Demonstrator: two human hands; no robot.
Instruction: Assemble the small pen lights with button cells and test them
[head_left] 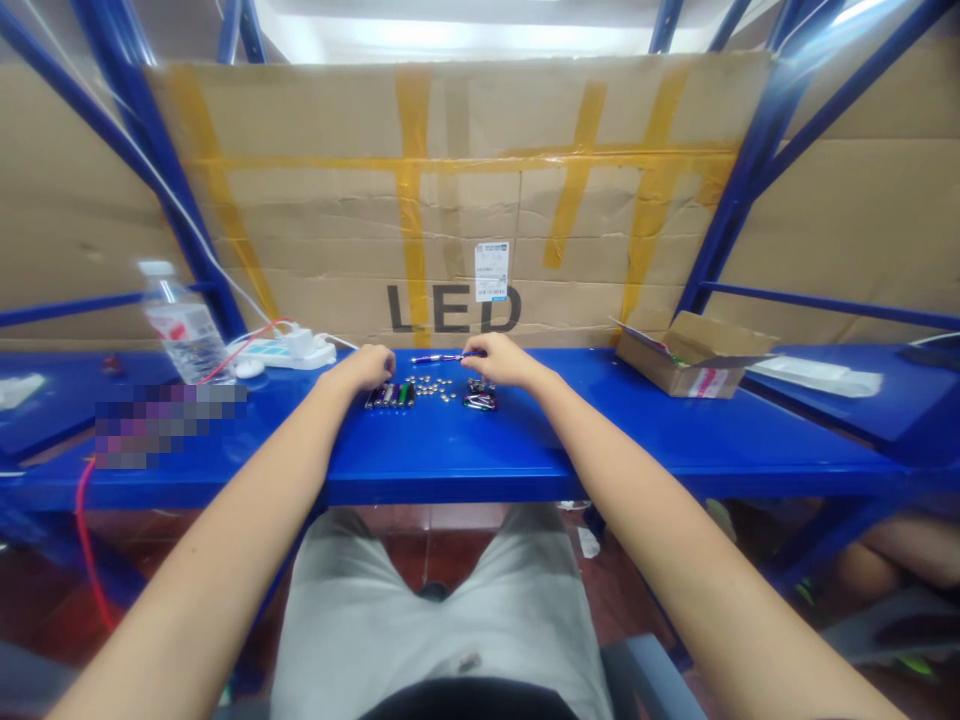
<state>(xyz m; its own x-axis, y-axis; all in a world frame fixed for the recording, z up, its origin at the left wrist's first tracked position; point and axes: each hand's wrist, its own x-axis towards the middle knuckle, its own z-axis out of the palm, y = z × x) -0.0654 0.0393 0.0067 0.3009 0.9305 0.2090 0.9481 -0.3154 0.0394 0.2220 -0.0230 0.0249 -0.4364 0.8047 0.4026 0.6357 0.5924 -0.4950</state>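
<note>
The right hand (495, 357) pinches the right end of 1 blue pen-like rod (435, 358), far on the table (450, 450): seemingly a handling step. The left hand (373, 367) curls near the cylinders (390, 396), grip unclear. The next move calls for fine fingertip control.

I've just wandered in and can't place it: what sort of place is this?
Probably a workshop or similar workplace: there's a blue worktable, taped cardboard behind it marked LED, and small shiny parts spread on top.
</note>
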